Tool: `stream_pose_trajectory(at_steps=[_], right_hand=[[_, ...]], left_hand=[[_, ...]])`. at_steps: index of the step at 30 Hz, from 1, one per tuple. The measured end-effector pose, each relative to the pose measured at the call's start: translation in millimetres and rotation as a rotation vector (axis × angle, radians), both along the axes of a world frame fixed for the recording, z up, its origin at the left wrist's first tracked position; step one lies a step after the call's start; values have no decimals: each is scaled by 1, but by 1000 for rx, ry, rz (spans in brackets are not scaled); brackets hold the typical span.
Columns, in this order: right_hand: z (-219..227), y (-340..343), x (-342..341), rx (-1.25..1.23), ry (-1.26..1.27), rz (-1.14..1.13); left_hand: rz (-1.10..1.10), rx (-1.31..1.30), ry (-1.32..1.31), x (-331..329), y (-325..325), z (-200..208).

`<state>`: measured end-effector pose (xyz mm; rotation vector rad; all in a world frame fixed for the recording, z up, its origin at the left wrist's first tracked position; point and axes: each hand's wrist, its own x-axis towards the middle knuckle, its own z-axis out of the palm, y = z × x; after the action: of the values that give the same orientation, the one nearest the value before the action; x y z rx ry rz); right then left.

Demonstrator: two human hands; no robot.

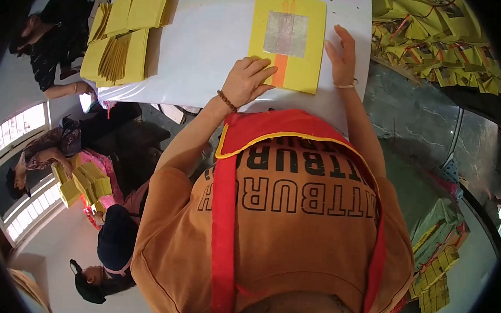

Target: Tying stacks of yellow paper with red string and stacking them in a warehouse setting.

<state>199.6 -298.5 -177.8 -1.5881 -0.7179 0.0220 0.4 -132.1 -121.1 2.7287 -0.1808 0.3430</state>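
On the white table lies a rectangle of yellow paper [299, 74], with a silver foil square [285, 33] and an orange stripe on its face. Whether it is one sheet or a thin stack, I cannot tell. My left hand [249, 80] rests on its lower left corner, fingers slightly bent and apart, with the thumb near the lower edge. My right hand [342, 56] stands just off the right edge of the paper, thumb and fingers apart, holding nothing.
Stacks of folded yellow paper [128, 54] sit at the table's [211, 47] left end. Heaps of tied yellow paper bundles [438, 41] lie beyond its right edge. Several people are on the left; one person [58, 39] is close to the table, another is beside yellow bundles [90, 182].
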Motion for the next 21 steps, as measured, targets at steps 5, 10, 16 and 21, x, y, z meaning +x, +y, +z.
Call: stream_pose_trajectory(at_steps=[5,10,16,21], right_hand=[[18,-23,-16,-244,-261,262],[5,-25,-33,-406,-246,239],[-5,-22,-25,-327,3,335],[-5,-22,-27,-306,-38,289]], left_hand=[[-48,-3,38,8,6,12],[-63,-116,110,18,15,28],[-111,-200,191,23,29,25],[-116,-195,186,24,28,26]])
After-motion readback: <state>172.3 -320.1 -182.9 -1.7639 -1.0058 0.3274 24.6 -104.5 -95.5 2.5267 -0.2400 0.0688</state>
